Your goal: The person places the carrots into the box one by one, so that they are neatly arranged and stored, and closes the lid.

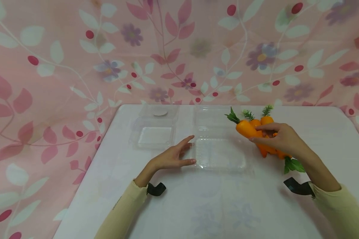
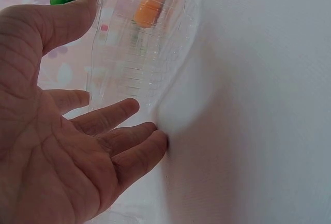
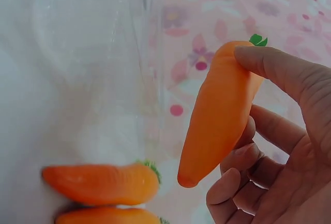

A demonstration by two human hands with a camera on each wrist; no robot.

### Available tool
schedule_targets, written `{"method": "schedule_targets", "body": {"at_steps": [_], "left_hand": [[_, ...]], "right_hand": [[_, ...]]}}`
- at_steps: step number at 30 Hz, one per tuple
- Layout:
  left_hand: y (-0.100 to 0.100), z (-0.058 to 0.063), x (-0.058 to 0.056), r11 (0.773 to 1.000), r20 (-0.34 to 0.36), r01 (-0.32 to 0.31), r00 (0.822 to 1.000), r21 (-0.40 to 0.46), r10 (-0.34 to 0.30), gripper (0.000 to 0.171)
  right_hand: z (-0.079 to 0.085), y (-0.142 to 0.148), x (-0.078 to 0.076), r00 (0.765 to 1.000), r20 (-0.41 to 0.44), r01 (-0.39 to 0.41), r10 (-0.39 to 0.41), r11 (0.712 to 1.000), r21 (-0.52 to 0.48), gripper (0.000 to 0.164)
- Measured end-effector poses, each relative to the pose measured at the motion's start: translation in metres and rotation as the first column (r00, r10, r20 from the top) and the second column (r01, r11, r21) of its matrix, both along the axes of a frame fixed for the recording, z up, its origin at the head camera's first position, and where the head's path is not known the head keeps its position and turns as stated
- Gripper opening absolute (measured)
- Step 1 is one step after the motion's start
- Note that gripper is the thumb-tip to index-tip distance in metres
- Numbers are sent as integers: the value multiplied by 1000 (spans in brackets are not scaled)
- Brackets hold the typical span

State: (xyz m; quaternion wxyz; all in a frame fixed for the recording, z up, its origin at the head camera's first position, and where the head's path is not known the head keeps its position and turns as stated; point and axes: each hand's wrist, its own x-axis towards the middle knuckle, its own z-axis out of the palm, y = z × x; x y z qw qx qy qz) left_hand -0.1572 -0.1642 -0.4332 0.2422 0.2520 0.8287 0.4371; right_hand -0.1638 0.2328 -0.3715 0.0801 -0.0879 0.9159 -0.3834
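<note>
My right hand [image 1: 287, 139] pinches an orange toy carrot [image 1: 246, 128] between thumb and fingers, above the table to the right of a clear plastic clamshell box [image 1: 221, 157]. The carrot's leafy green top points to the far left in the head view; in the right wrist view its body [image 3: 217, 115] hangs tip down. Beneath that hand lie several more toy carrots [image 1: 264, 153], partly hidden by it. My left hand [image 1: 169, 158] is at the box's left side, fingers spread and thumb right at the rim. Its lid [image 1: 209, 116] lies folded back, away from me.
A smaller clear plastic box [image 1: 155, 136] stands at the left, its lid [image 1: 146, 111] opened back and bearing a pale oval label [image 1: 160, 113]. A white cloth covers the table [image 1: 215, 205]. Behind it hangs a pink flowered curtain [image 1: 179, 49].
</note>
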Motion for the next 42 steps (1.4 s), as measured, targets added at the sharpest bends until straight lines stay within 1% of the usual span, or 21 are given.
{"method": "schedule_targets", "body": {"at_steps": [5,9,12,15,21,26,29,36,39,42], "left_hand": [[-1,-1,1,1000,-9,-4,1000,-7,4,94],[-1,-2,1,1000,-16,-8,1000,-12,8,92],[0,-3,0,1000,-18,-4,1000,-6,4,92],[0,-4,-1,1000,-16,-1,1000,-1,1,93],[-1,-2,0,1000,-2,-13,1000,-14,13,93],[-1,-1,1,999,-6,-17,1000,-28,17,93],[0,0,1,999,-6,-16,1000,-29,16,94],[0,-1,1,999,-9,-13,1000,-35,13,94],[0,-2,1,1000,-14,-9,1000,-27,8,95],[-1,-3,0,1000,-27,-5,1000,-17,5,95]], "right_hand": [[1,-14,0,999,-1,-37,37,999,-22,58],[-1,-27,0,996,-25,-92,90,991,-99,49],[-3,-35,0,991,-48,-131,126,983,-125,43],[-5,-41,0,988,-69,-145,138,984,-104,40],[-10,-52,0,987,-26,-162,161,983,-85,40],[-15,-61,-1,976,-55,-213,209,974,-76,38],[-18,-65,-1,969,-56,-245,241,967,-67,38],[-26,-74,1,964,-44,-264,263,964,-30,39],[-29,-76,2,956,-45,-290,289,957,-16,39],[-32,-78,1,942,-47,-331,331,944,13,36]]}}
